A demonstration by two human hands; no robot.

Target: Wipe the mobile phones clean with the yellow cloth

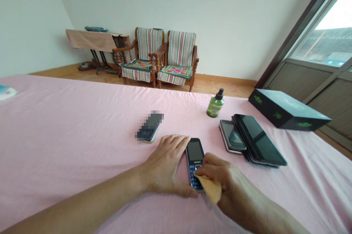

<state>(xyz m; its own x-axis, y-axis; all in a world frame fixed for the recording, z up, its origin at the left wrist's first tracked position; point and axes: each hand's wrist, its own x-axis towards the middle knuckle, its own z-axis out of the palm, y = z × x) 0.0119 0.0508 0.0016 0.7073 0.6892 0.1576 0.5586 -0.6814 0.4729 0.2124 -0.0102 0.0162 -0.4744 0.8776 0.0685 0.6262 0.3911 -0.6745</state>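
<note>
A keypad phone [195, 150], dark with a blue keypad, lies face up on the pink cloth. My left hand [167, 166] braces it along its left side, fingertips at the upper corner and thumb at the bottom edge. Pinched in my right hand [218, 172] is a small yellow cleaning cloth [211, 189], which touches the keypad. The right fingers cover part of the phone's right side. Beyond my left hand lies another keypad phone [150, 127], partly pixelated.
Several phones and dark tablet-like devices [261, 140] are piled at right. Behind them stand a green spray bottle [215, 105] and a black box [286, 111]. The pink cloth [68, 124] spreads across the surface. Two wooden chairs [180, 54] and a covered table [90, 39] stand by the wall.
</note>
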